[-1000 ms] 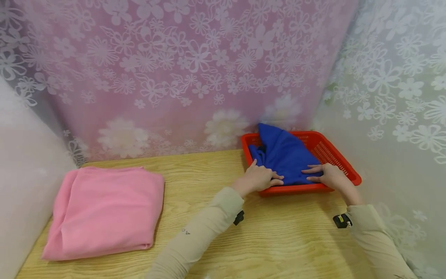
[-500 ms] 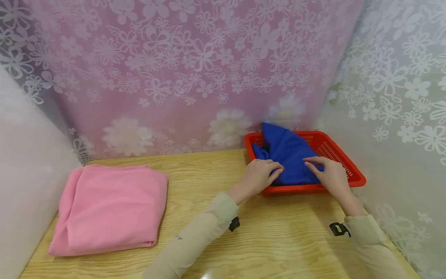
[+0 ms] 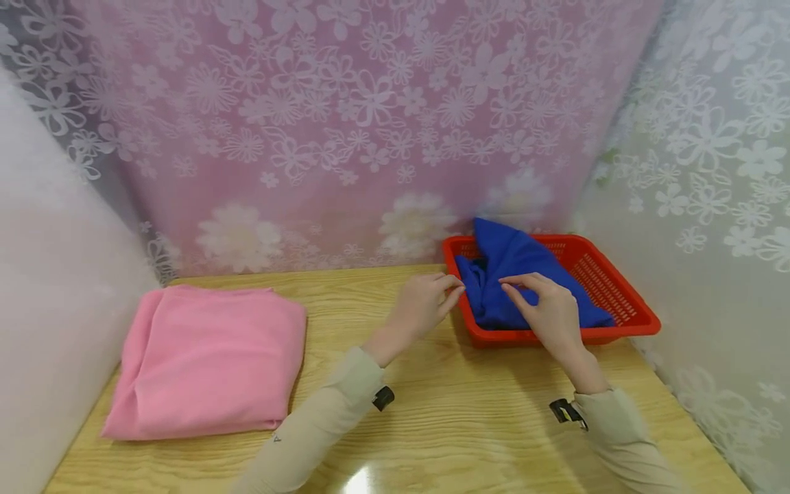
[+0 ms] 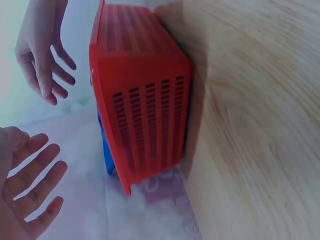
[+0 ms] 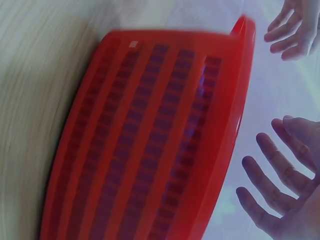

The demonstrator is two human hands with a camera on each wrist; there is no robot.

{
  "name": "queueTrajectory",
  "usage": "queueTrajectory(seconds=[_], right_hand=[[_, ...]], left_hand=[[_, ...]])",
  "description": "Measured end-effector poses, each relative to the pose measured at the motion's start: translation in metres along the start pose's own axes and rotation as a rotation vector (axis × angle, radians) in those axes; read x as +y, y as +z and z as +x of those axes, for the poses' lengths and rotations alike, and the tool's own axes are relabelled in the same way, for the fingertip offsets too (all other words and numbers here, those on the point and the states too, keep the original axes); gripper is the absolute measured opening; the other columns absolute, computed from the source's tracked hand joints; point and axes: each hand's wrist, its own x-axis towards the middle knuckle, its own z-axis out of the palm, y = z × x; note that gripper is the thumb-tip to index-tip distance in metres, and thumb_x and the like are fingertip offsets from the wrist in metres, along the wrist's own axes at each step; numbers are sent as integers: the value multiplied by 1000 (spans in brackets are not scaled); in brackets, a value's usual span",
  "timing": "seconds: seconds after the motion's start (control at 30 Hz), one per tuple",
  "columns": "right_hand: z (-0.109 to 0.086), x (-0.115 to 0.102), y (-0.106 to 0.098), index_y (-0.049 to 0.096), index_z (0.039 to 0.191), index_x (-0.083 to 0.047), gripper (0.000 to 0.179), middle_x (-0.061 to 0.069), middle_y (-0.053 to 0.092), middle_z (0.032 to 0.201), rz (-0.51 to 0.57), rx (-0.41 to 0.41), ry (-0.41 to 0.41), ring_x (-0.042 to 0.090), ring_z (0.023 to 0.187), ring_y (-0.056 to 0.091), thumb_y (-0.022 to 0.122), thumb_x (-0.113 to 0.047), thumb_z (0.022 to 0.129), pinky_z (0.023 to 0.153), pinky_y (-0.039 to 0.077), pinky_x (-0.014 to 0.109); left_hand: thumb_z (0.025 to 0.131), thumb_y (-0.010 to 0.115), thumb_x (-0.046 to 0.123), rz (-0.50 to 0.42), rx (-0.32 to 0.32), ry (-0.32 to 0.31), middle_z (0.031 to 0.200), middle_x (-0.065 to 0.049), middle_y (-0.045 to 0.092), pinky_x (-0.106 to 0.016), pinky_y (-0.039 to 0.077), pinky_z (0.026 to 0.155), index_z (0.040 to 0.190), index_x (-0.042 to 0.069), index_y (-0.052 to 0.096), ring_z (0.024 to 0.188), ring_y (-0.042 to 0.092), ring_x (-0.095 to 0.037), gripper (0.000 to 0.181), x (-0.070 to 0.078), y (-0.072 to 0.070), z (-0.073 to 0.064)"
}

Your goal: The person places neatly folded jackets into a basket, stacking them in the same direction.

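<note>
A blue cloth (image 3: 543, 264) lies bunched in a red plastic basket (image 3: 638, 319), one pointed corner standing up at the back rim. My left hand (image 3: 420, 305) hovers just left of the basket, its fingers loosely bent with nothing between them. Above the basket's front part is my right hand (image 3: 552, 312), thumb and fingers apart and holding nothing. Both wrist views show the hands' fingers spread in the air, clear of the slotted basket wall (image 4: 150, 120). Part of the cloth's front is hidden behind the right hand.
A folded pink cloth (image 3: 210, 360) lies on the left of the wooden table (image 3: 444, 425). Flowered curtains enclose the back and sides; the basket stands near the back and right ones.
Both hands have let go of the blue cloth, lifted and moved left; the left hand is now outside the basket. The cloth stays in the basket. The head view has shifted slightly.
</note>
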Motion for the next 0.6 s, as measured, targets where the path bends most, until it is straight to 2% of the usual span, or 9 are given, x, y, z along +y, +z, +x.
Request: queueTrajectory(seconds=[0.07,0.17,0.47,0.6], right_hand=[[2,-9,8,81,104,-13,17,5,77,96,25,-5,-13,29,83,71,81,-15,87,58,51,39],[5,-23,21,80,104,-14,17,5,76,98,61,-22,-22,28,82,71,81,-14,87,58,51,37],[13,-74,65,79,107,-15,18,5,75,103,158,-92,-71,25,69,63,78,-23,90,53,47,36],[14,-93,83,78,110,-19,20,3,74,107,184,-163,-81,25,83,67,77,-26,92,63,53,39]], left_hand=[[100,66,25,-8,-7,-31,93,4,76,-23,50,60,104,17,78,68,65,-10,15,-7,-9,-6],[102,64,28,-3,-22,-80,97,3,77,-25,52,61,106,16,78,72,68,-12,19,-17,-22,-14],[103,62,30,7,-39,-234,109,-3,76,-37,59,77,113,14,76,95,73,-21,24,-57,-66,-50],[103,62,28,14,-27,-291,110,-6,76,-42,59,80,114,11,76,98,72,-26,24,-76,-89,-72]])
